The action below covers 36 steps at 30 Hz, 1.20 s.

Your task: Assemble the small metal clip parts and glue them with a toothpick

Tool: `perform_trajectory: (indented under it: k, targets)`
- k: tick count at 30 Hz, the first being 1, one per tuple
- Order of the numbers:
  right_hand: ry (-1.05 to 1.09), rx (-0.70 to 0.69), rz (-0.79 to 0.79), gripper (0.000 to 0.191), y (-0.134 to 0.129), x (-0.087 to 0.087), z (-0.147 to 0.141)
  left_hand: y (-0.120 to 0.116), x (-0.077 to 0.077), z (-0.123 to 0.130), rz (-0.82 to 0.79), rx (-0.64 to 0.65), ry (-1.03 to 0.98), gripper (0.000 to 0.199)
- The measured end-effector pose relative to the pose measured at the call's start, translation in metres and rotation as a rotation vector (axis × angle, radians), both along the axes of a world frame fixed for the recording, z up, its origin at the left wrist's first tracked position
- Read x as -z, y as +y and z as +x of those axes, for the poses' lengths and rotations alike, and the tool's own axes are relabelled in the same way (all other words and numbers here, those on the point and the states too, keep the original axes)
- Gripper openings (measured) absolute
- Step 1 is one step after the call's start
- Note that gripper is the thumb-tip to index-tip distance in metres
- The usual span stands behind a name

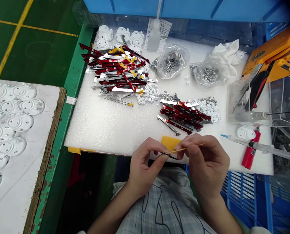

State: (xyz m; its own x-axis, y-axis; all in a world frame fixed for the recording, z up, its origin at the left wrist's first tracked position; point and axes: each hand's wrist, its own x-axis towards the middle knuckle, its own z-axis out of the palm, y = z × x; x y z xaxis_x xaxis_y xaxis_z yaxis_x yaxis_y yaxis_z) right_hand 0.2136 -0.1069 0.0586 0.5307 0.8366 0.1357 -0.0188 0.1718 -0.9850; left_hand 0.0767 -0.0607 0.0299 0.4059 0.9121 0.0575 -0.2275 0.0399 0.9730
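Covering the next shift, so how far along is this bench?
Done, perhaps: a smaller red-and-silver strip pile sits apart, closest to the person. In hand: the left hand pinches a small dark piece while the right hand holds a thin yellow stick to it. Left, seemingly: the larger strip pile and bagged silver bits on the white foam.

The left hand [145, 165] and right hand [205, 162] meet at the near edge of a foam sheet [98, 126], a thin stick [187, 149] between them. On the sheet, a large pile of metal strips [118, 73] lies left of a smaller pile [183, 115], plastic bags of small parts [171, 61] behind, a syringe [244, 143] across a lighter [250, 151] at right. A board of round moulded caps [37, 162] sits farther left.
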Motion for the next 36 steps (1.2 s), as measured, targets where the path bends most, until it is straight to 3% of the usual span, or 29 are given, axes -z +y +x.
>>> perform_trajectory:
  k: [36]
  targets:
    - [-0.029,0.029,-0.046,0.007,-0.0043,0.0027,0.0035,0.0001,-0.0024,-0.0002,-0.036,-0.022,0.018,0.017]
